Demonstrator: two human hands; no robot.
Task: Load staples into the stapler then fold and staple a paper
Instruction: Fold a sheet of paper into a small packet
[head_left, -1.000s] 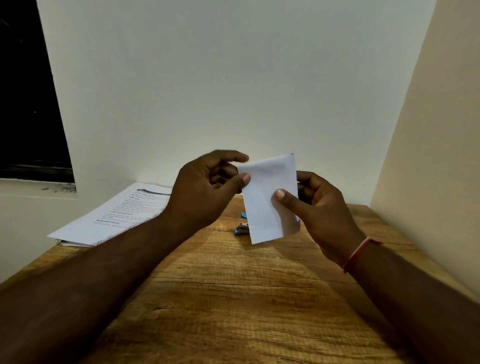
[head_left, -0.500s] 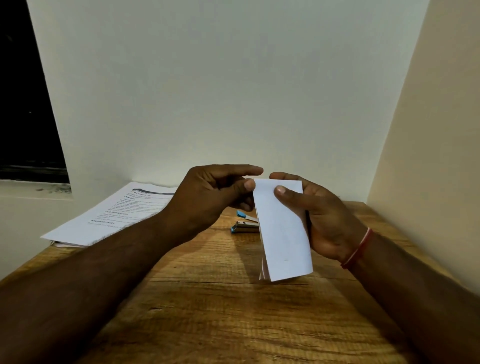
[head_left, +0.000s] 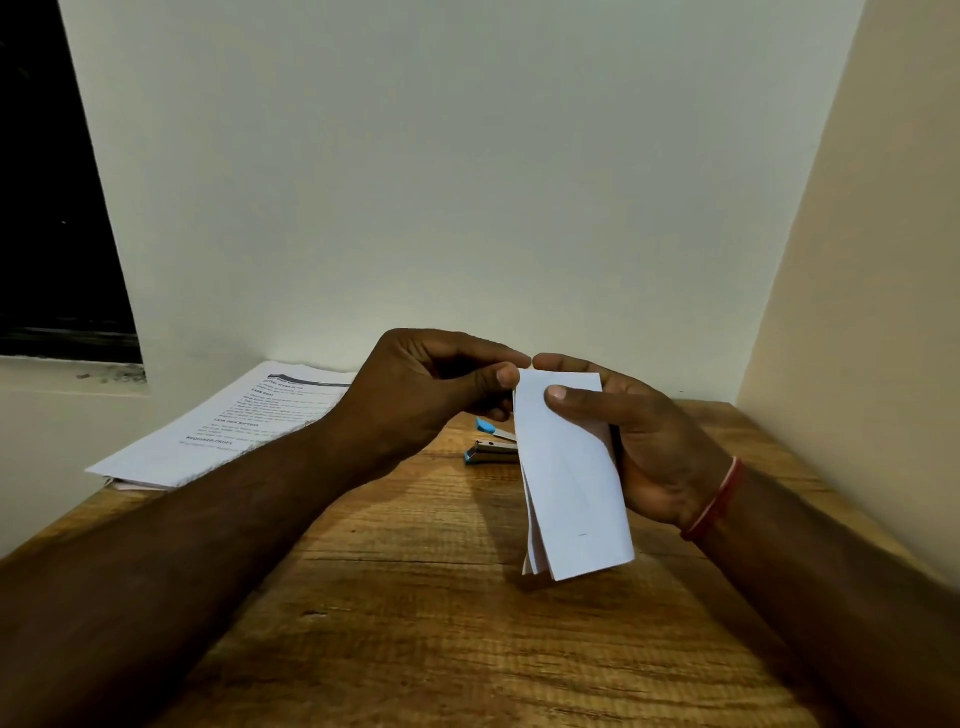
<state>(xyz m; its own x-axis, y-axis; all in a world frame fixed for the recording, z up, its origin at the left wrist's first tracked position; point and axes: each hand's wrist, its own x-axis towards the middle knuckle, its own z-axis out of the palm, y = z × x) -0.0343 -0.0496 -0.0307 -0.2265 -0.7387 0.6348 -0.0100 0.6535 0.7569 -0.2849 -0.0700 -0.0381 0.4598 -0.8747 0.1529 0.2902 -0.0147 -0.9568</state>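
A white paper (head_left: 571, 483), folded into a narrow strip of several layers, hangs upright above the wooden table (head_left: 415, 597). My right hand (head_left: 639, 441) holds it from behind, thumb pressed on its front near the top. My left hand (head_left: 431, 395) pinches the strip's top left corner between thumb and forefinger. A small mark shows near the strip's lower end. Behind the paper a blue and silver stapler (head_left: 491, 449) lies open on the table, partly hidden by the strip.
A stack of printed sheets (head_left: 228, 426) lies at the table's back left corner. White walls close in behind and on the right. A dark window (head_left: 47, 208) is at the left. A red thread band (head_left: 711, 501) circles my right wrist.
The folded paper has turned from a wider tilted piece to a narrow upright strip hanging lower. Both hands have dropped slightly and come together at its top.
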